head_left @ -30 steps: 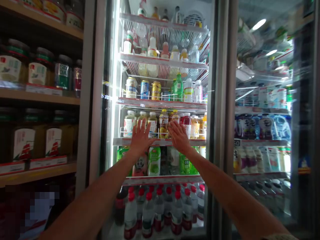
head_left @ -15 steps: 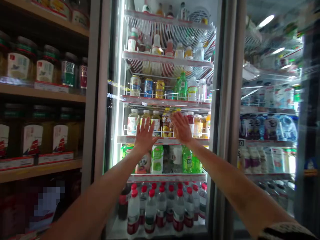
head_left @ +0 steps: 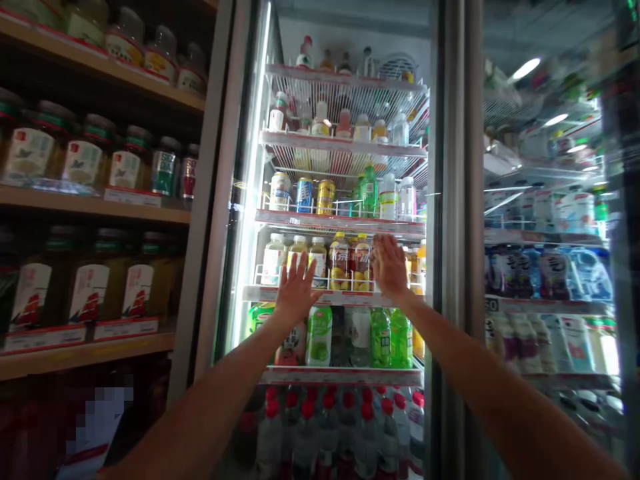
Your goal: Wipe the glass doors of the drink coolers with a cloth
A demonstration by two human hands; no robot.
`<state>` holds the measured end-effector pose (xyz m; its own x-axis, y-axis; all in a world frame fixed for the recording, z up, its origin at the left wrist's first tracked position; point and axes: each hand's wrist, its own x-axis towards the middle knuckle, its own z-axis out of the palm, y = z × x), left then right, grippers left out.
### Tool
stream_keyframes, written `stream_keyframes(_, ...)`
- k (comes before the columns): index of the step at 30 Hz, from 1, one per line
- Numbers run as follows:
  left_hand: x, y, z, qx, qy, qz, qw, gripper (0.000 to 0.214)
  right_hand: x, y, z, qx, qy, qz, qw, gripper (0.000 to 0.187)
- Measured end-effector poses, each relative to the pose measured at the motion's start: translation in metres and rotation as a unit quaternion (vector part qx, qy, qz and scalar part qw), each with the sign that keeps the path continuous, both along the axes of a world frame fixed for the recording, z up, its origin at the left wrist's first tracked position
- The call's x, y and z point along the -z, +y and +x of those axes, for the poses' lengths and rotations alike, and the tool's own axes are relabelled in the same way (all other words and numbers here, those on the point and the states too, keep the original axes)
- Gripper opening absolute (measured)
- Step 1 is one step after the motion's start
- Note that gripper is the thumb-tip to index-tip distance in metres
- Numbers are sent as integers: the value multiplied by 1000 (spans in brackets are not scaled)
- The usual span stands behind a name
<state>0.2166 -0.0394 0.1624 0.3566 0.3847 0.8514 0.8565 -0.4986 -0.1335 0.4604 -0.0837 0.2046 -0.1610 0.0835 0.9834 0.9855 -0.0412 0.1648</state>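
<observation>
Both arms stretch toward a lit drinks fridge with wire shelves. My left hand [head_left: 296,290] has its fingers spread and holds nothing; it is nearest to the pale-labelled tea bottles [head_left: 317,259] on the fourth shelf. My right hand [head_left: 391,269] is also empty, its palm turned inward and fingers stretched out. Beside it on the left stand brown-labelled iced tea bottles [head_left: 361,263] with yellow caps. Below the hands are green cartons [head_left: 319,337] and green bottles [head_left: 381,339]. Whether either hand touches anything cannot be told.
Wooden shelves [head_left: 85,200] with jars and bottles stand at the left. A metal door frame [head_left: 453,200] divides this fridge from another with stocked shelves [head_left: 545,307]. Red-capped bottles [head_left: 327,427] crowd the fridge bottom. Cans [head_left: 304,195] sit on the shelf above the hands.
The view has tilted up and shifted, so shelves sit lower in the picture. My right hand has moved right of the iced tea bottles, uncovering them, and the hands are farther apart.
</observation>
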Motion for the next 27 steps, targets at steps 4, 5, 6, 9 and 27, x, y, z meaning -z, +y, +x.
stream_keyframes(4,-2,2,-6,-7,12,23,1000,73,13,-2,-13,0,-157,-84,984,46)
stream_keyframes(5,-3,4,-10,-8,20,28,999,73,11,-6,-4,5,-152,-83,985,45)
stream_keyframes(6,-4,6,-13,-7,31,33,999,73,8,-10,8,10,-115,-64,991,45)
stream_keyframes(9,-8,13,-22,-8,40,41,998,73,-10,-18,42,29,90,47,994,47)
stream_keyframes(27,-16,4,55,215,3,167,962,53,13,24,-83,-343,169,-57,922,57)
